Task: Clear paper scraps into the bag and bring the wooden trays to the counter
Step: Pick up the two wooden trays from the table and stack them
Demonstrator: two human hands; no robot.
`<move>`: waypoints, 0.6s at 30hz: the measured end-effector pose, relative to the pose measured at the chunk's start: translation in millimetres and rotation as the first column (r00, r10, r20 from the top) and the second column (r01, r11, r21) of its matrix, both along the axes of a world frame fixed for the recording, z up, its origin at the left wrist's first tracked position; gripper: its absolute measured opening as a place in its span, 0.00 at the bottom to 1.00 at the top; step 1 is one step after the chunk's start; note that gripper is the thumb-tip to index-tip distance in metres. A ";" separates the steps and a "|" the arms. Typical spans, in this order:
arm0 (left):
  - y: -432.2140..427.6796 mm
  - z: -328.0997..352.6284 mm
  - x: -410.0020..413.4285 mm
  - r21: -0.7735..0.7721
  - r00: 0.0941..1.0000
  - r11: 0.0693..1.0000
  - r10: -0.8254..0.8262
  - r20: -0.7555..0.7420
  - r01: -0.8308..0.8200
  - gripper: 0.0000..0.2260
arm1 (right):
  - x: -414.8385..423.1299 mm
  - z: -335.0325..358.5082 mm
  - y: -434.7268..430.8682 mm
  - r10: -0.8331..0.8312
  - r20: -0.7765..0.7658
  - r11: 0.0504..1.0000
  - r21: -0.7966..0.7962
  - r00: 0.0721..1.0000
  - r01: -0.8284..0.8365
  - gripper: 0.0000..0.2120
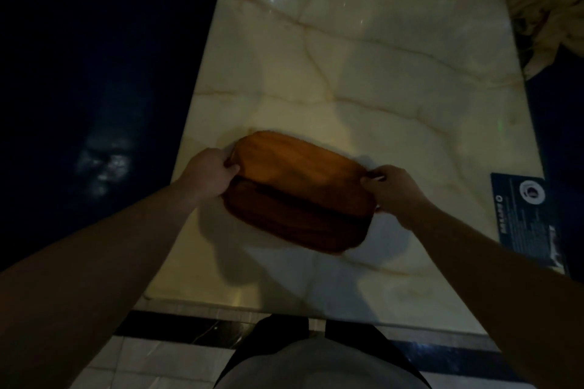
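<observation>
While the light is dim, the head view shows a stack of wooden trays, oval, smooth and orange-brown, over the glossy marble worktop with thin brown veins. The left hand grips the stack's left end and the right hand grips its right end, fingers closed on the rims. I cannot tell if the stack touches the worktop. A dark printed card lies near the right edge, and crumpled pale material sits far right.
</observation>
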State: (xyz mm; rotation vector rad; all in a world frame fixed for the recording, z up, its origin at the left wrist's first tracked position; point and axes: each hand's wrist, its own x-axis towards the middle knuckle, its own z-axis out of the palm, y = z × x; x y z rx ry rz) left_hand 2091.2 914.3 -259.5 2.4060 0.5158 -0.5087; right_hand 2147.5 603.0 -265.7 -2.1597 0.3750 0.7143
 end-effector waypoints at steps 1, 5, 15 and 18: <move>-6.1 0.1 -6.7 -0.006 1.000 1.000 0.002 0.002 -0.002 0.12 | 8.0 0.3 -2.2 0.026 0.038 0.999 -0.030 0.999 -0.025 0.13; -24.6 -11.3 -26.3 0.027 0.997 1.000 -0.007 -0.071 0.009 0.14 | 30.0 -2.9 -10.6 0.165 0.095 0.978 -0.143 0.982 -0.150 0.15; -30.7 -14.2 -16.7 0.051 0.994 0.993 0.106 -0.026 -0.105 0.13 | 5.7 -13.5 -37.9 0.209 0.079 0.947 -0.265 0.975 -0.181 0.18; -40.8 -15.1 -10.9 0.050 0.991 0.993 0.109 -0.079 -0.105 0.20 | -7.7 -16.2 -39.4 0.219 0.084 0.945 -0.267 0.972 -0.190 0.19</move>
